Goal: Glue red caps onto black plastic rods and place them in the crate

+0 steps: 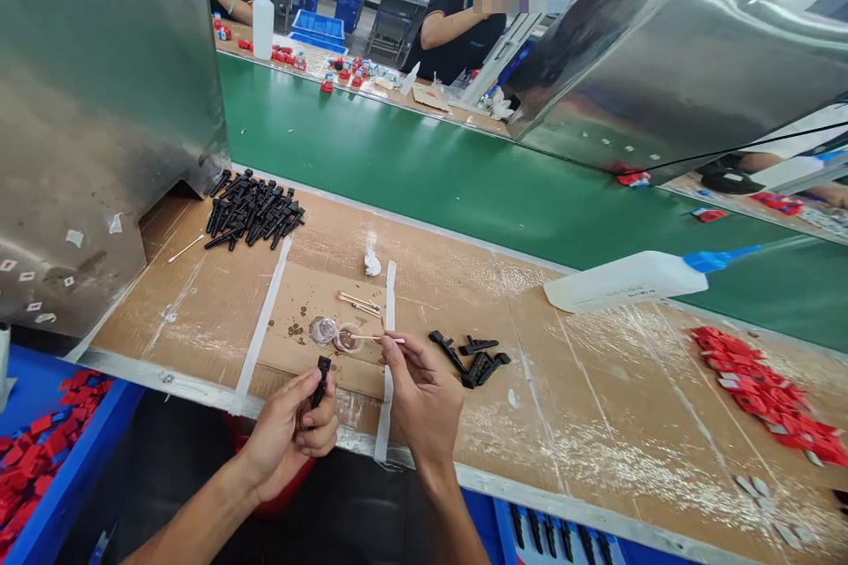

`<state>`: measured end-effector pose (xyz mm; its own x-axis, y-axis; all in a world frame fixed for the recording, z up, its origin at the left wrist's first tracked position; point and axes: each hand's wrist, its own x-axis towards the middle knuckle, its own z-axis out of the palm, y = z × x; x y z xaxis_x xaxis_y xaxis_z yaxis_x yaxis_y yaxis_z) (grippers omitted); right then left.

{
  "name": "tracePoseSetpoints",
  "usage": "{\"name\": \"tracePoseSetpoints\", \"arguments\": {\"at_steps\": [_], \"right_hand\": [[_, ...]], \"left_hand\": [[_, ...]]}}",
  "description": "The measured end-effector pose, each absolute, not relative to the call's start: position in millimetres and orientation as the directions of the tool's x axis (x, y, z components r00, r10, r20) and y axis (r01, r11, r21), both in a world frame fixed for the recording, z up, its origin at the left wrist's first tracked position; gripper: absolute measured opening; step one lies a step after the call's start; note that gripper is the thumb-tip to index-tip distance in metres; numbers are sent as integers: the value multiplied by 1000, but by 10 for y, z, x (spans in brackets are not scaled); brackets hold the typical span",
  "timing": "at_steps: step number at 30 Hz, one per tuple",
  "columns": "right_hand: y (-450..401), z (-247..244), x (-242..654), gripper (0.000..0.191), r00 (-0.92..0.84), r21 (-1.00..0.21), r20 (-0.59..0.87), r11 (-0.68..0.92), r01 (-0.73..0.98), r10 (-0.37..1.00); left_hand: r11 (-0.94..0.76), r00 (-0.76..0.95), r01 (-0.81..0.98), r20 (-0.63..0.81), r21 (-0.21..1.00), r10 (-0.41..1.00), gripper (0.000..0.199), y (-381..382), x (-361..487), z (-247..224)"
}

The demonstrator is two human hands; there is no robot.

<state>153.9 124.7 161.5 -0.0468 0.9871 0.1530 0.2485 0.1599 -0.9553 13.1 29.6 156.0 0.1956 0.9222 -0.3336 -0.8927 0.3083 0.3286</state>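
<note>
We note bright, cool light from upper right; white glare on the taped cardboard (pixel 477 282), soft sheen on the green belt (pixel 397 159), wide-angle stretch at edges

Solid green fills the belt (pixel 397 168), and on its near side it's tan cardboard (pixel 464 282) striped with white tape (pixel 265 318), jet-black parts (pixel 255 210) and a blazing red pile (pixel 768 388) flecked with white! There's milky white on the bottle (pixel 623 282) by the belt's near edge, bright blue at its nozzle (pixel 719 259), and beyond the belt, small pieces (pixel 284 55) show red, perhaps with some blue.
</note>
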Motion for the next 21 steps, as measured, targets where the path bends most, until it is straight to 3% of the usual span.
{"name": "tracePoseSetpoints", "arguments": {"at_steps": [9,21], "right_hand": [[1070,1771,1529,16,68,-975,170,157,157,983],[860,1678,1482,14,-128,-957,221,240,165,967]], "left_hand": [[311,201,-889,-323,336,925,21,305,140,1553],[318,186,-880,-360,353,914,24,308,132,1587]]}}
